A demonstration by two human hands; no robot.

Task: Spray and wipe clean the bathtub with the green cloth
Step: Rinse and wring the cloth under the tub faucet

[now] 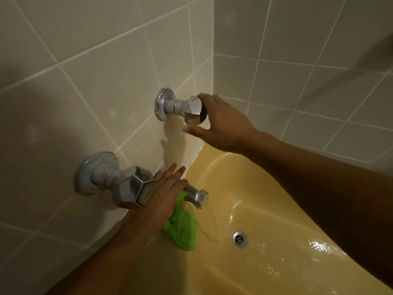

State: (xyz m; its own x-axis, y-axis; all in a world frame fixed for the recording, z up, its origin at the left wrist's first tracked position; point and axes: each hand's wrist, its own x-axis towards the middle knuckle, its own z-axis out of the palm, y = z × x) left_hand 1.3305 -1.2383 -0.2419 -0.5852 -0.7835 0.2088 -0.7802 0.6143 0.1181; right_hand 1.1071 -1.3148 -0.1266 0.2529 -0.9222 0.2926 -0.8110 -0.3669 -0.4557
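The yellow bathtub (244,177) fills the lower right, with wet patches around its metal drain (239,239). Water runs from the chrome spout (198,196) into the tub. My left hand (163,188) lies over the spout's base with its fingers stretched toward the wall. It holds the green cloth (182,228), which hangs bunched below the palm against the tub's end. My right hand (225,124) reaches to the far tap handle (194,110), with the thumb under it and the fingers curled over its top.
A second faceted chrome tap handle (131,188) sticks out of the wall just left of my left hand. Cream tiled walls (95,71) meet in a corner behind the taps. A blurred dark shape crosses the upper right.
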